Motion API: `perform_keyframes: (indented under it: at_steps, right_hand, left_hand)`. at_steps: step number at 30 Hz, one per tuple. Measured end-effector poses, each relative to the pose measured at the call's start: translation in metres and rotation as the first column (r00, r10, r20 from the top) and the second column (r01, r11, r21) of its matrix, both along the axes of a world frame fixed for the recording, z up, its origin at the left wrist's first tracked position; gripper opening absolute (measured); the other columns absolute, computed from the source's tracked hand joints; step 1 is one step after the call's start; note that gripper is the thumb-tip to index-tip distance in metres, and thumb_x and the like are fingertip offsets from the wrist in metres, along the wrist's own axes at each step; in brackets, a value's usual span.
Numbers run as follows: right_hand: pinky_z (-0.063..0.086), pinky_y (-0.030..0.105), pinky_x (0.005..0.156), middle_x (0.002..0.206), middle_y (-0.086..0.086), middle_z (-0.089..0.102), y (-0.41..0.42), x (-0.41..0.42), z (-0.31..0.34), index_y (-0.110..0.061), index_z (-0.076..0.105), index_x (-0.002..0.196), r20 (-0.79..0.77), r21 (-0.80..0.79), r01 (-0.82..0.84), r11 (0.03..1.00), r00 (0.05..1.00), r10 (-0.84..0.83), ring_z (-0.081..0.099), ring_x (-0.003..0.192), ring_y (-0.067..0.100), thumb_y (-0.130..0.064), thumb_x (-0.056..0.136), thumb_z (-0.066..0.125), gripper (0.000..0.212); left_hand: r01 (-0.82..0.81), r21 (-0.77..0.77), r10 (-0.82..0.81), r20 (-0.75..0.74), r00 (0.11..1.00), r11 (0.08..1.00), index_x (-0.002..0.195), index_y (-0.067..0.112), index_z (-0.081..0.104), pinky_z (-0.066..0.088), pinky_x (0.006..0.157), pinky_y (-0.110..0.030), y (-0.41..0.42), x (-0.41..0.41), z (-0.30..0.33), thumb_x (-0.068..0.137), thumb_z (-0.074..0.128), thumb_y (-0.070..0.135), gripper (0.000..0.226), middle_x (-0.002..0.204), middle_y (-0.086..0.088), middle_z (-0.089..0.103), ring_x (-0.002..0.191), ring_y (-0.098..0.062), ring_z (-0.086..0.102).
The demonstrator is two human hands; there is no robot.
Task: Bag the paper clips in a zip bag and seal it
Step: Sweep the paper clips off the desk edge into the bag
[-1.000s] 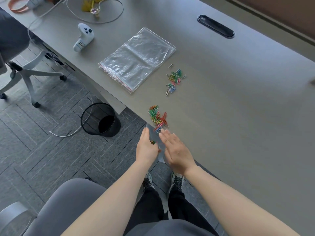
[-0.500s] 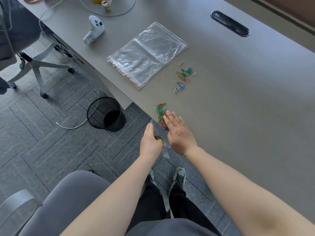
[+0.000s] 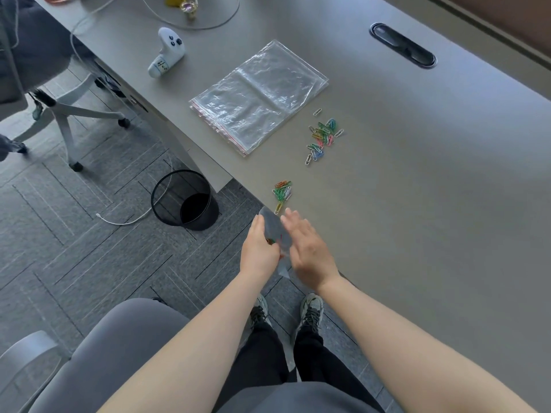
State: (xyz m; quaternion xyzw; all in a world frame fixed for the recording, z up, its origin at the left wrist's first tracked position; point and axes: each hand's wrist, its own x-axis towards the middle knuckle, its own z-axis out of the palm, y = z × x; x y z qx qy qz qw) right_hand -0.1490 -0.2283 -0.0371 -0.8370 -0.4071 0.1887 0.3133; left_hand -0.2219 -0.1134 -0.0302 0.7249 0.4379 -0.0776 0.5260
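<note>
My left hand [image 3: 258, 251] grips a small clear zip bag [image 3: 275, 231] just below the desk's front edge; a few coloured clips show inside it. My right hand [image 3: 307, 248] lies flat beside the bag's mouth, fingers together and blurred by motion, and I cannot tell if clips are under it. A small pile of coloured paper clips [image 3: 282, 192] sits at the desk edge just beyond both hands. A second, looser scatter of paper clips [image 3: 322, 138] lies farther in.
A stack of larger clear zip bags [image 3: 259, 96] lies flat beyond the clips. A white controller [image 3: 167, 53] and cables sit far left on the grey desk [image 3: 417, 174]. A black mesh bin [image 3: 183, 199] stands on the floor below the edge, an office chair [image 3: 59, 111] farther left.
My right hand reached out onto the near clip pile, then pulled back toward the bag. The near pile is now smaller; its red clips are gone from the desk.
</note>
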Motion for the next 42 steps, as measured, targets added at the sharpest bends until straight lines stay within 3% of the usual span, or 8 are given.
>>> perform_keyframes:
  at_steps: [3, 13, 17, 26, 31, 34, 37, 42]
  right_hand:
    - [0.006, 0.029, 0.119, 0.158, 0.008, 0.020, 0.019, 0.027, 0.010, -0.006, 0.029, 0.148, -0.019, -0.043, 0.118, 0.992, 0.993, -0.118, 0.013, 0.146, 0.018, -0.006, 0.080, 0.028, 0.068]
    - [0.000, 0.031, 0.119, 0.160, 0.005, 0.008, 0.060, 0.074, 0.007, -0.011, 0.020, 0.151, 0.038, -0.268, -0.102, 0.958, 0.993, 0.116, 0.002, 0.148, 0.018, -0.007, 0.089, 0.034, 0.063]
    - [-0.001, 0.032, 0.119, 0.160, 0.005, 0.011, 0.053, 0.064, 0.000, -0.009, 0.023, 0.150, 0.081, -0.240, -0.143, 0.960, 0.983, 0.167, 0.004, 0.148, 0.019, -0.004, 0.088, 0.035, 0.063]
    - [0.001, 0.034, 0.120, 0.158, 0.006, 0.016, 0.037, 0.028, -0.010, -0.007, 0.029, 0.148, 0.073, -0.153, -0.186, 0.971, 0.977, 0.198, 0.008, 0.147, 0.019, -0.018, 0.087, 0.021, 0.062]
    - [0.009, 0.035, 0.120, 0.154, 0.009, 0.028, 0.032, 0.006, -0.014, -0.005, 0.037, 0.144, 0.031, -0.044, -0.189, 0.981, 0.981, 0.190, 0.017, 0.145, 0.019, -0.005, 0.092, 0.036, 0.052]
    - [0.018, 0.030, 0.118, 0.148, 0.011, 0.041, 0.025, 0.000, -0.006, -0.003, 0.047, 0.138, -0.028, 0.079, -0.114, 0.990, 0.993, 0.117, 0.031, 0.140, 0.019, -0.002, 0.089, 0.036, 0.050]
    - [0.018, 0.021, 0.116, 0.146, 0.010, 0.043, 0.026, 0.018, 0.004, -0.002, 0.048, 0.137, -0.069, 0.144, 0.109, 0.984, 0.993, -0.100, 0.032, 0.139, 0.018, -0.003, 0.085, 0.031, 0.054]
    - [0.015, 0.024, 0.116, 0.152, 0.009, 0.034, 0.046, 0.089, 0.014, -0.007, 0.041, 0.142, -0.035, 0.068, 0.306, 0.950, 0.952, -0.304, 0.021, 0.144, 0.020, -0.007, 0.084, 0.035, 0.058]
  left_hand:
    - [-0.015, -0.042, 0.015, 0.001, 1.000, 0.999, 0.153, 0.030, 0.021, 0.052, 0.096, -0.046, 0.003, -0.003, -0.002, 0.082, 0.053, 0.004, 0.082, 0.160, 0.011, 0.023, 0.121, -0.033, 0.059]
    - [-0.066, -0.086, 0.067, 0.004, 0.998, 0.994, 0.154, 0.030, 0.019, 0.053, 0.096, -0.047, 0.009, -0.002, -0.001, 0.078, 0.052, 0.001, 0.088, 0.160, 0.010, 0.023, 0.127, -0.033, 0.055]
    - [-0.079, -0.110, 0.082, 0.023, 0.996, 0.991, 0.154, 0.029, 0.020, 0.052, 0.097, -0.047, 0.013, 0.000, -0.004, 0.078, 0.053, 0.001, 0.087, 0.160, 0.017, 0.018, 0.128, -0.034, 0.054]
    - [-0.045, -0.054, 0.046, 0.019, 0.999, 0.998, 0.153, 0.029, 0.023, 0.049, 0.101, -0.045, 0.024, 0.009, -0.006, 0.073, 0.054, 0.008, 0.088, 0.159, 0.005, 0.028, 0.128, -0.029, 0.054]
    - [-0.013, 0.006, 0.013, -0.014, 1.000, 1.000, 0.154, 0.018, 0.021, 0.024, 0.113, -0.022, 0.025, 0.013, 0.000, 0.090, 0.051, 0.004, 0.072, 0.161, 0.002, 0.023, 0.145, -0.015, 0.029]
    - [-0.018, -0.001, 0.018, 0.003, 1.000, 1.000, 0.154, 0.021, 0.023, 0.031, 0.114, -0.028, 0.025, 0.014, -0.004, 0.088, 0.053, 0.005, 0.075, 0.161, 0.003, 0.025, 0.141, -0.019, 0.038]
    - [-0.050, -0.058, 0.051, 0.008, 0.999, 0.997, 0.153, 0.031, 0.022, 0.053, 0.096, -0.042, 0.026, 0.013, -0.011, 0.084, 0.054, 0.003, 0.081, 0.160, 0.009, 0.026, 0.122, -0.027, 0.059]
    - [-0.073, -0.088, 0.075, 0.017, 0.997, 0.993, 0.153, 0.033, 0.020, 0.057, 0.091, -0.040, 0.025, 0.017, -0.012, 0.087, 0.050, -0.003, 0.081, 0.161, 0.011, 0.021, 0.127, -0.031, 0.055]
